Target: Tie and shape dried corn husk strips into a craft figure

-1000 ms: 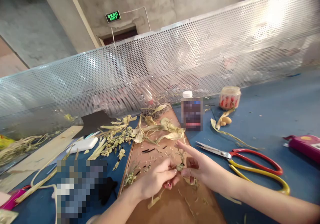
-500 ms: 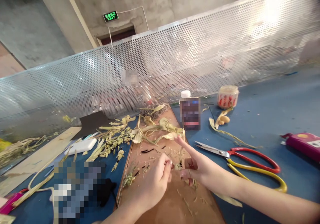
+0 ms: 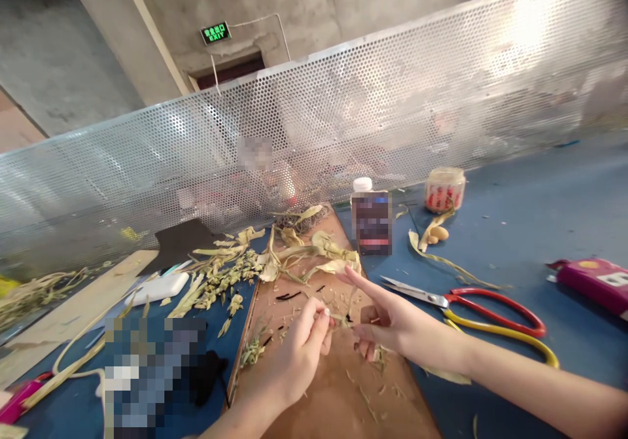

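"Two hands listed; what do they hold?"

"Item one: left hand [image 3: 304, 347], thumb and forefinger pressed together on one end of a thin plant piece [image 3: 342, 321]. Item two: right hand [image 3: 380, 328], seemingly pinching the other end between thumb and curled fingers, forefinger stretched out clear of it."

"Location of the piece?"

"Between the two hands, lifted above a brown board [image 3: 324, 413]. Dark spot near its right end; finer detail too small to read."

"Condition?"

"Judged unfinished: both hands are engaged on it, and it has not been set down."

"Evidence of work done?"

"Scraps [image 3: 254, 352], many, strewn over the board, with a few dark strips [image 3: 288, 296] among them. These suggest some trimming or stripping is done; how much, cannot tell."

"Stock remaining?"

"One heap of dried leaves [image 3: 328, 249], across the far part of the board. One bunch of budded stalks [image 3: 238, 269], on the blue table [image 3: 500, 229], just left of the board. Neither is in hand; judged unused, though whether all of it is wanted cannot be told."

"Tools and sundries?"

"Scissors [image 3: 445, 301], one pair, red and yellow handles, lying unheld on the table, right of the board. Bottle [image 3: 371, 223], one, upright, label blurred. Jar [image 3: 445, 192], one, upright, right of the bottle."
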Tool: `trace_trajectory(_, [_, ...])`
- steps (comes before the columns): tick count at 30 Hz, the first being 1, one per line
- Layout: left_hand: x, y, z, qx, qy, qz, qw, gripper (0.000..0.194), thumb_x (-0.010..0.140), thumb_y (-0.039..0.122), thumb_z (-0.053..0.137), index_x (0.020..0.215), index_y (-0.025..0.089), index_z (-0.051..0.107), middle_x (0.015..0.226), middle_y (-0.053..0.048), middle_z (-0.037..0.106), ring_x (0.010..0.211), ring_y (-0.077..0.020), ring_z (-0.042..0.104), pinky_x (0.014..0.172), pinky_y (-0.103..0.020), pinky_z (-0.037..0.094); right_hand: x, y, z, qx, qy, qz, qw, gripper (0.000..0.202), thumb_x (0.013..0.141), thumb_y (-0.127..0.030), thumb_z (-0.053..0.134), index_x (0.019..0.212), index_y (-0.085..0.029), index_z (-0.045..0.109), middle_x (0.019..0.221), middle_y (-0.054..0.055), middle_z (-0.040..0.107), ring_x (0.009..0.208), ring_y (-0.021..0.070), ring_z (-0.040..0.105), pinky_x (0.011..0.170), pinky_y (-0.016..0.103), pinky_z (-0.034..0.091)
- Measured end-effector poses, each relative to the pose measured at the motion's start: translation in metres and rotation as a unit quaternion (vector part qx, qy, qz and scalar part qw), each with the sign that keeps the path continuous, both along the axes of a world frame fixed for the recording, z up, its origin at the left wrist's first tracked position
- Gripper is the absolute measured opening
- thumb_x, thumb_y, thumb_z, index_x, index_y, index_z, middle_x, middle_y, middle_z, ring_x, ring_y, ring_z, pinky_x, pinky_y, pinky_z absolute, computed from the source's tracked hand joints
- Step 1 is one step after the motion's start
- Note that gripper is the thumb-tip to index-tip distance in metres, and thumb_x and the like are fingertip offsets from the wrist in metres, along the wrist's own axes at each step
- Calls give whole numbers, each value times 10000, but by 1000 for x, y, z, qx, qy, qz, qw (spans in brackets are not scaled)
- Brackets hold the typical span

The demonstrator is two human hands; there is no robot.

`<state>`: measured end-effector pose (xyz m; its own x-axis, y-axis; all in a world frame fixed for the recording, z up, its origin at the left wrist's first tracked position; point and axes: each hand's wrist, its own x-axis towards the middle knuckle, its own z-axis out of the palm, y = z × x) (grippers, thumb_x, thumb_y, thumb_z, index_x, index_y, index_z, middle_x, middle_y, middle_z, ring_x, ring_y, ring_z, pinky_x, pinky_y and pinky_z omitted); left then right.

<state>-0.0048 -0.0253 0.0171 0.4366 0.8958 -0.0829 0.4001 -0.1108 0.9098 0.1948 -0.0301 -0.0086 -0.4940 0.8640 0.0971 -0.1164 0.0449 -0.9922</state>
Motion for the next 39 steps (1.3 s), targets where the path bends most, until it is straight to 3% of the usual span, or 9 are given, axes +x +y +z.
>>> trace_trajectory(4, [-1, 3, 0, -32, -15, -7, 999, 259, 924, 432, 350, 787, 216, 391, 537, 91, 313, 470, -90, 239, 463, -214, 202, -1, -2, 1, 9, -8, 7, 1000, 806, 865, -227, 542, 1461, -274, 1, 736, -12, 621, 650, 144, 619, 664, 349, 541])
trace_trajectory(8, [0, 5, 0, 10, 19, -14, 1000, 242, 889, 432, 446, 820, 201, 458, 533, 92, 320, 475, -88, 257, 465, -216, 203, -2, -4, 4, 24, -37, -4, 999, 802, 854, -190, 534, 1458, -308, 21, 833, 3, 612, 634, 121, 592, 661, 321, 538])
trace_trajectory(20, [-2, 4, 3, 72, 77, -21, 994, 240, 901, 403, 422, 885, 196, 544, 657, 38, 492, 575, -124, 409, 557, -235, 295, 7, -3, 15, 111, -132, 33, 984, 819, 830, -70, 473, 1453, -343, 16, 657, -69, 360, 541, 96, 363, 546, 228, 439])
trace_trajectory(24, [-3, 4, 5, 77, 99, -23, 992, 251, 900, 414, 418, 896, 202, 554, 602, 53, 443, 526, -119, 367, 521, -234, 267, 10, -3, 22, 149, -171, 34, 973, 834, 803, -38, 474, 1458, -321, 42, 637, -73, 346, 543, 97, 348, 534, 222, 376])
trace_trajectory(30, [-3, 5, 8, 88, 123, -25, 988, 259, 908, 419, 400, 858, 207, 541, 596, 54, 453, 526, -115, 370, 520, -231, 266, 12, 0, 19, 128, -163, 32, 978, 819, 812, -52, 467, 1455, -341, 50, 648, -66, 360, 528, 94, 381, 517, 218, 419])
trace_trajectory(39, [-2, 2, 6, 117, 141, -25, 983, 276, 918, 422, 371, 853, 206, 531, 578, 51, 430, 508, -112, 353, 499, -240, 233, 1, -5, 6, 97, -134, -26, 986, 892, 828, -81, 500, 1440, -346, -92, 655, -69, 358, 543, 101, 343, 546, 244, 466])
